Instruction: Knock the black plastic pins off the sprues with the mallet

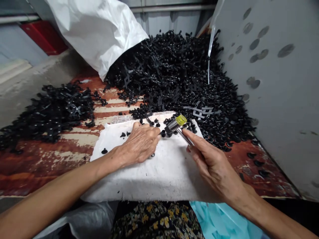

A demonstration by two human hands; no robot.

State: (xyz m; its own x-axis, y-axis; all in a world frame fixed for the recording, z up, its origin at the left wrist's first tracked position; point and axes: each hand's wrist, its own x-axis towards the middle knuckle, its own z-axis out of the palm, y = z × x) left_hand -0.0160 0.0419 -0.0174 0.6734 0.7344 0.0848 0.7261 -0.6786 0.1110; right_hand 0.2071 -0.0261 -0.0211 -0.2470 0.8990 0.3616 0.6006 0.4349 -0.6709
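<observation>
My right hand point(215, 162) is wrapped round the metal handle of a small mallet point(173, 125), whose head has a black end and a clear yellow end. The mallet's black end points down, close over a small black mushroom-shaped plastic part point(162, 133) at my left fingertips. My left hand point(142, 142) rests on a white cloth point(159, 181), its fingers curled and pressed together at that part. Its fingertips are partly hidden. Several more black parts lie on the cloth, one of them a loose black part point(104, 151) at the left.
A big heap of black plastic parts point(169, 66) covers the back of the worn red-brown table point(82, 146). Another black pile point(59, 106) lies left. A white sack point(97, 33) hangs over the heap. A grey panel point(279, 89) with dark round marks stands right.
</observation>
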